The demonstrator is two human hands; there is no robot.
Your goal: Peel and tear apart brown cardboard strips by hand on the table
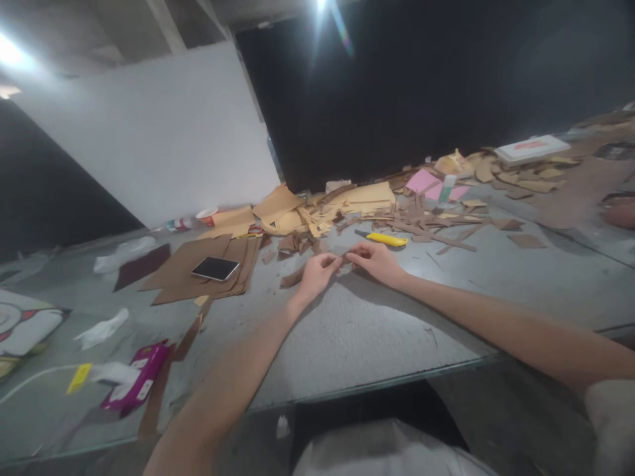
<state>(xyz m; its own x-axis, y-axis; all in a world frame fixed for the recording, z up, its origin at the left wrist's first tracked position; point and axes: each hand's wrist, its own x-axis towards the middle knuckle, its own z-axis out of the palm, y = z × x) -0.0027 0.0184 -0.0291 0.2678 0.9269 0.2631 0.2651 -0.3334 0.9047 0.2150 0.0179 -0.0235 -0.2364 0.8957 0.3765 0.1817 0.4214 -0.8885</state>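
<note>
the left hand [320, 272] and right hand [376, 260] meet fingertip to fingertip, thumb and index finger of each closed in a pinch on a small, thin brown strip of matte, leather-like sheet [344, 256], which sits between them and is mostly covered. it looks very light, bendy and dry rather than slippery; it would likely crease or tear if pulled hard, so a soft pinch near each end seems best. a wider, curved brown strip of the same-looking sheet [292, 278] lies just left of the left fingers; a yellow-handled craft knife [387, 239] lies just beyond the right fingers.
</note>
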